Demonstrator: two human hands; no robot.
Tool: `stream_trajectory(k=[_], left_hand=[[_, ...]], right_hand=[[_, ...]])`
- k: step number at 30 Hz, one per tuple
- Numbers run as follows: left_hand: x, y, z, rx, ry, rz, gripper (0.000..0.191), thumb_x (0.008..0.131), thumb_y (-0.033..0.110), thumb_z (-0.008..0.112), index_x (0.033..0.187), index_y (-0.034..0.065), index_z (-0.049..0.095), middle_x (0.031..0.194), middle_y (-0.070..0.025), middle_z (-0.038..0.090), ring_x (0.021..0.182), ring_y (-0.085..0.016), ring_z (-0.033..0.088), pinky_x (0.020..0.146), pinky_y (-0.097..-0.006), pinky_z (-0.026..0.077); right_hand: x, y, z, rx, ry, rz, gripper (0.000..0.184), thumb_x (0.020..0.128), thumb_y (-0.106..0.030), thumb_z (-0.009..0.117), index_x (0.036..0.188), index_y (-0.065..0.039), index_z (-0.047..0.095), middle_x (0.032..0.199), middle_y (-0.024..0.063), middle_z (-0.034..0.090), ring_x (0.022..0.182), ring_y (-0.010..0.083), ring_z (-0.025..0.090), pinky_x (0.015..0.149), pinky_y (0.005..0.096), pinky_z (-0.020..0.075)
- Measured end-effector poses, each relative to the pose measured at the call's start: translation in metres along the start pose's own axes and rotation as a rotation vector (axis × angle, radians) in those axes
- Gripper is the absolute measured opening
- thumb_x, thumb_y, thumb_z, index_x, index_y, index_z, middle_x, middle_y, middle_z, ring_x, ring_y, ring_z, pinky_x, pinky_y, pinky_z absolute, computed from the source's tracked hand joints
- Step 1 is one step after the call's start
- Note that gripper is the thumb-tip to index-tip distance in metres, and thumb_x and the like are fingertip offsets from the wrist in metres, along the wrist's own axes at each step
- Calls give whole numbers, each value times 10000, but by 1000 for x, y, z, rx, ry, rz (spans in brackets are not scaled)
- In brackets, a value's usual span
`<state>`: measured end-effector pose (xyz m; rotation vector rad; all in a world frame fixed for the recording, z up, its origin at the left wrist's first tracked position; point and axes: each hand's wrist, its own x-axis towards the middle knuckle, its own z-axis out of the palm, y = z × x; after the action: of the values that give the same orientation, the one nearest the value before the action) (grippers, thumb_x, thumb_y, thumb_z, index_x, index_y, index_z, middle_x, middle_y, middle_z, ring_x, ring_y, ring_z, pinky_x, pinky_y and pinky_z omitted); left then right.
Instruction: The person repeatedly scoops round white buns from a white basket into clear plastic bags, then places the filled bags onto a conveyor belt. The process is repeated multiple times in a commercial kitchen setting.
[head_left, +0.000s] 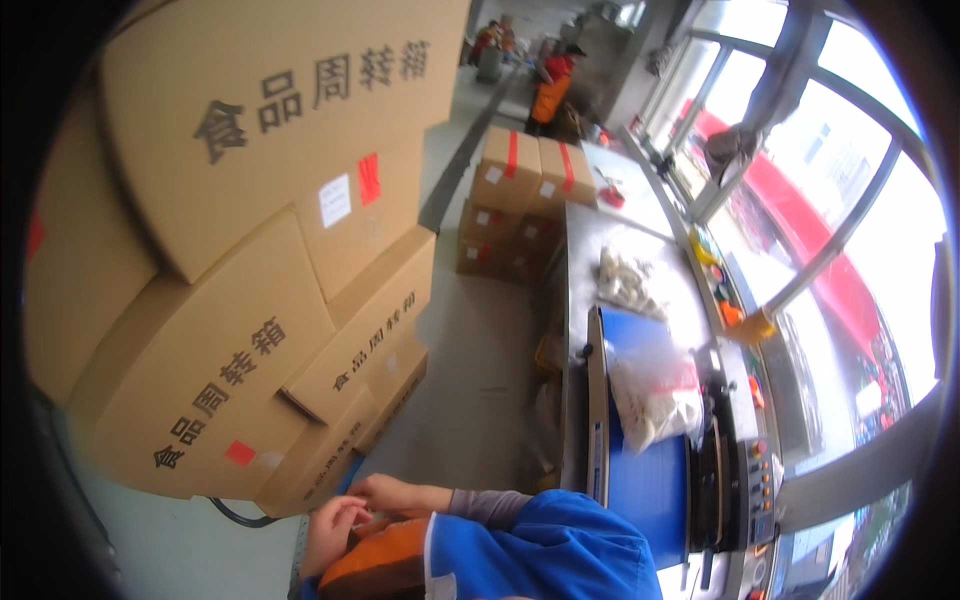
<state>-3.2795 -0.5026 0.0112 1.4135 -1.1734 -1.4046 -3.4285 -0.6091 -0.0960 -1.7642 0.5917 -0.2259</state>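
Observation:
My left hand (328, 531) is low in the picture with its fingers bent, close in front of my orange and blue clothing. Beside it is my right hand (384, 493), its fingers curled and its fingertips near those of the left. Whether anything small is between the fingers cannot be made out. Just above the hands are stacked cardboard boxes (225, 390) bearing large printed writing. To the right, a clear plastic bag of white pieces (656, 401) lies on the blue conveyor belt (645, 487) of what looks like a bag sealing machine, with a control panel (759, 487).
A steel table (585, 240) beyond the conveyor holds a bag of pale pieces (630, 281). Taped cartons (510, 169) stand at its far end. Tall boxes (285, 90) rise on the left beside a grey floor aisle (472, 337). Several people are farther back; windows line the right.

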Motion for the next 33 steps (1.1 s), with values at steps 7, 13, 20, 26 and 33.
stream_trajectory(k=[7,13,20,26,33], left_hand=[[79,3,7,-37,-235,-9,164,992,64,505,1065,-15,628,883,-114,704,831,-159,666,784,-287,528],[176,40,41,-8,-407,31,162,996,56,503,1057,-14,635,889,-101,708,834,-158,665,783,-282,529],[347,106,151,-7,-576,133,163,1015,73,491,1055,-19,620,885,-92,695,842,-146,660,782,-273,538],[494,172,287,-80,-823,232,177,1016,104,511,1076,-10,632,903,-88,697,861,-148,670,808,-277,547],[666,201,404,75,-1166,304,198,1013,135,516,1084,-8,633,925,-85,708,866,-149,666,815,-294,536]], right_hand=[[-8,22,-35,-65,147,51,223,885,-235,604,965,-50,700,919,197,708,844,382,676,733,438,525],[-4,47,-110,-87,195,66,186,876,-227,627,896,-60,706,838,149,707,810,362,666,734,425,524],[-38,68,-273,5,153,88,238,939,-238,582,1093,-88,684,1069,130,668,984,268,636,841,370,512],[-106,65,-421,117,239,34,250,964,-215,555,1131,-72,675,1013,120,700,951,268,654,865,349,505],[-113,90,-524,44,392,204,321,1003,-245,521,1230,-39,618,1114,162,668,1030,322,632,928,350,481]])
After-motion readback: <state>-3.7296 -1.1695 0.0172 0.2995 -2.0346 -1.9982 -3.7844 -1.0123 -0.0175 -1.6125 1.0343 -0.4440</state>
